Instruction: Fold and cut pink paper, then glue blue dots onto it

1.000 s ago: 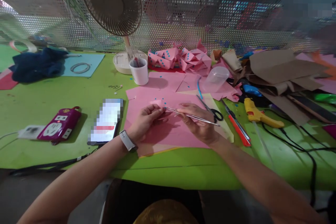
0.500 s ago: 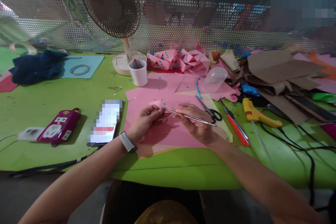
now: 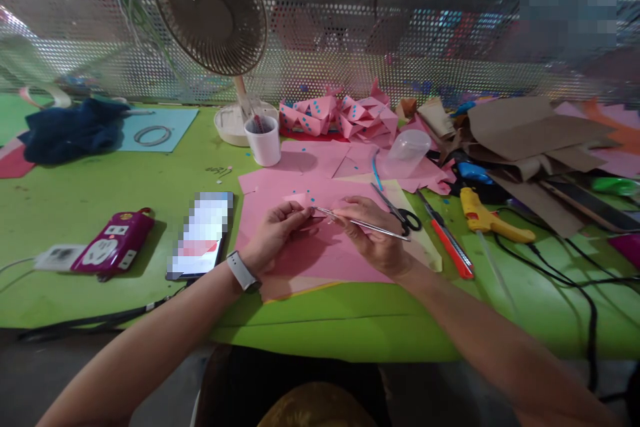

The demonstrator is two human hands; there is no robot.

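My right hand is closed around a pair of thin metal tweezers, whose tips point left. Those tips meet the fingertips of my left hand, which are pinched together. Whatever my left fingers hold is too small to make out. Both hands are over a pink paper sheet on the green table. Just beyond the fingertips lie a few tiny blue dots and a small pale pink paper piece. Black-handled scissors rest right of my right hand.
A red utility knife and a yellow glue gun with cords lie right. A phone and purple power strip are left. Behind stand a white cup, a fan and folded pink paper shapes.
Both hands keep nearly the same position, with the tweezers' tips still at the left fingertips. A blue speck seen at the tips earlier is harder to see now. The view has shifted slightly.
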